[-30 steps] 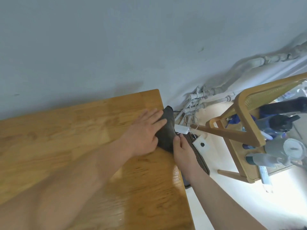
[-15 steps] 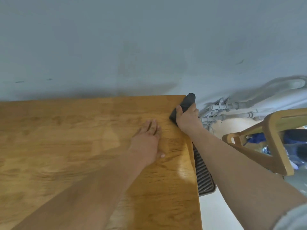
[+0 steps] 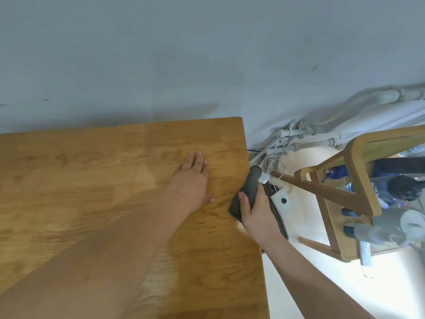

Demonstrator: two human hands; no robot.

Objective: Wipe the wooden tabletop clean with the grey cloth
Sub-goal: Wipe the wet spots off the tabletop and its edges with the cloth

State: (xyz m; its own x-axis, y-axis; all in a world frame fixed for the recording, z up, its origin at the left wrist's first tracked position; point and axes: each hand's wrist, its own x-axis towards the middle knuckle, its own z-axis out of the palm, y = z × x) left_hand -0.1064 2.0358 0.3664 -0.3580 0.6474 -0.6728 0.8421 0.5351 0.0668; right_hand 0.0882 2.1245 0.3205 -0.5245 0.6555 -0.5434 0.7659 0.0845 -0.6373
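The wooden tabletop (image 3: 92, 192) fills the left and middle of the head view, its right edge running down the centre right. A dark grey cloth (image 3: 247, 192), folded narrow, lies over that right edge. My right hand (image 3: 255, 215) grips the cloth from the near side, thumb on top and fingers wrapped over the table's edge. My left hand (image 3: 192, 180) rests flat on the wood to the left of the cloth, fingers straight and pointing to the far edge, holding nothing.
A grey wall stands behind the table. To the right are white pipes and cables (image 3: 287, 143), a wooden rack (image 3: 358, 180) holding bottles and tools, and a dark ribbed panel (image 3: 276, 210) below the table's edge. The floor there is pale.
My right hand has drawn the cloth along the right edge from the far corner toward me. The left hand stays flat on the wood; a second ago it lay on the cloth.
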